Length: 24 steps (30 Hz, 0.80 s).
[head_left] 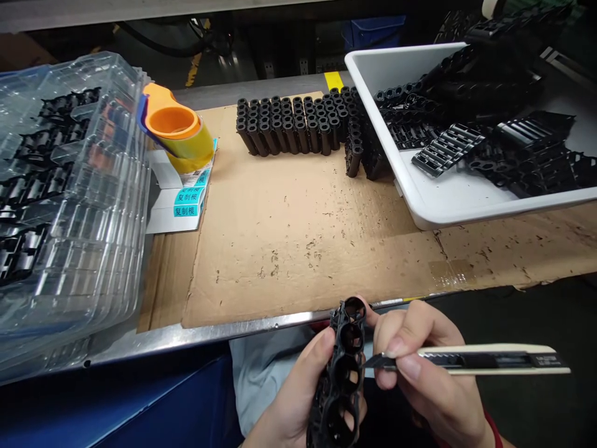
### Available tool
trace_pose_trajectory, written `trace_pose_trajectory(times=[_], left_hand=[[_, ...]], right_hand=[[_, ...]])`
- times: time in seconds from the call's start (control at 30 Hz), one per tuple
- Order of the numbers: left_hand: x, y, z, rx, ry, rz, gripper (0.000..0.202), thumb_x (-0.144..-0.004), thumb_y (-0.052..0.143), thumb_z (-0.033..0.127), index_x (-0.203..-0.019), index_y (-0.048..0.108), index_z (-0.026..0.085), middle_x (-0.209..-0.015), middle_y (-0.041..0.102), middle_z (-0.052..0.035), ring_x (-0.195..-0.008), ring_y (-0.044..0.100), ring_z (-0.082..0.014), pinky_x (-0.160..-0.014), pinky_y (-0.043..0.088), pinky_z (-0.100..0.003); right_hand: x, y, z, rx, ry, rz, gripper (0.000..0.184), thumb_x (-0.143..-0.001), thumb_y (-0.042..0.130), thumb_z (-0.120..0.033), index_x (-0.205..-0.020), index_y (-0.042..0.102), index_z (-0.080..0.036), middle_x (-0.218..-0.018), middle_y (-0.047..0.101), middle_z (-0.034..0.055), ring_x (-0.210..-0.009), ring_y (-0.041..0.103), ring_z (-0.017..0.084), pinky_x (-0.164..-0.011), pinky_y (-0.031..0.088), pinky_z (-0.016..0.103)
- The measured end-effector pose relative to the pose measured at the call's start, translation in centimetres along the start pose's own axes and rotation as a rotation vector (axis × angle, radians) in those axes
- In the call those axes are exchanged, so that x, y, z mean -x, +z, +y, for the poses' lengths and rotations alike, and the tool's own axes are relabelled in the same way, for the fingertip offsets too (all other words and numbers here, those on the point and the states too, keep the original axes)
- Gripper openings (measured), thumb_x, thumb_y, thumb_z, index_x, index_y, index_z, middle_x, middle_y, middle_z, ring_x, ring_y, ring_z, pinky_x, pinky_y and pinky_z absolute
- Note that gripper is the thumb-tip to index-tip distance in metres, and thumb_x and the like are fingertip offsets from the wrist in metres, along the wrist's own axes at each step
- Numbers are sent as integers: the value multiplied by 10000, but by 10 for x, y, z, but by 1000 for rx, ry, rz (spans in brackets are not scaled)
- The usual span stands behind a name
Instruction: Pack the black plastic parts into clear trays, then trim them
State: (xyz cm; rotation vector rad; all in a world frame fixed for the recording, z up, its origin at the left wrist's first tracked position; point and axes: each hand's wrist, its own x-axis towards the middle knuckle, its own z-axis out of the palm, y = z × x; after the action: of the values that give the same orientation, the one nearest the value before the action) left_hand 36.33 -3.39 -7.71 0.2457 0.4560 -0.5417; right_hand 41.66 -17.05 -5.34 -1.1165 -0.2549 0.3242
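Note:
My left hand (303,379) is closed around a black plastic part with a row of round holes (332,382), held tilted in front of the table's edge. In my right hand (433,367) is a utility knife (494,359) with a white handle, pinched close to its blade. The dark blade tip points left and meets or nearly meets the right edge of the part, beside one of the holes. Similar black tube-shaped parts (293,124) stand upright in a row on the cardboard (261,218), which is strewn with small black shavings.
A white tray (422,214) with jumbled black parts stands at the right. Stacked clear plastic trays (107,205) holding black pieces fill the left. Beside them, an orange-cored roll of yellow tape (186,146) sits on white sheets with teal labels (186,204). A metal edge (209,333) borders the table.

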Motion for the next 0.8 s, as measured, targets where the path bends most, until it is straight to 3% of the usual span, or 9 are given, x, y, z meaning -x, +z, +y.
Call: trace_pose_trajectory(times=[0.17, 0.37, 0.6, 0.8], left_hand=[[-1, -9, -3, 6, 16, 0, 424, -805, 793, 546, -1033, 717, 198, -566, 611, 53, -338, 501, -36, -386, 453, -117], [1, -33, -14, -22, -25, -28, 635, -824, 707, 655, -1285, 622, 227, -606, 639, 26, -384, 562, -82, -402, 479, -151], [1, -41, -15, -27, 9, -13, 618, -835, 694, 655, -1227, 651, 179, -642, 617, 13, -409, 518, -64, -422, 519, -178], [3, -36, -12, -64, 1, -39, 635, -855, 665, 659, -1279, 619, 189, -622, 631, 10, -444, 601, -108, -434, 530, -186]], right_hand=[[1, 2, -3, 9, -33, -45, 76, -961, 665, -310, -891, 691, -299, -605, 672, -67, -520, 612, 121, -1186, 388, 543], [2, 0, -7, -20, -18, 62, 86, -949, 682, -312, -876, 706, -274, -604, 619, -48, -554, 576, 116, -1073, 536, 495], [0, 7, -13, 171, -122, 84, 115, -967, 655, -290, -859, 672, -254, -608, 605, -63, -550, 579, 88, -1049, 563, 451], [-4, 9, -19, 284, -181, 61, 151, -960, 641, -253, -810, 649, -236, -578, 619, -61, -525, 578, 83, -1008, 587, 357]])
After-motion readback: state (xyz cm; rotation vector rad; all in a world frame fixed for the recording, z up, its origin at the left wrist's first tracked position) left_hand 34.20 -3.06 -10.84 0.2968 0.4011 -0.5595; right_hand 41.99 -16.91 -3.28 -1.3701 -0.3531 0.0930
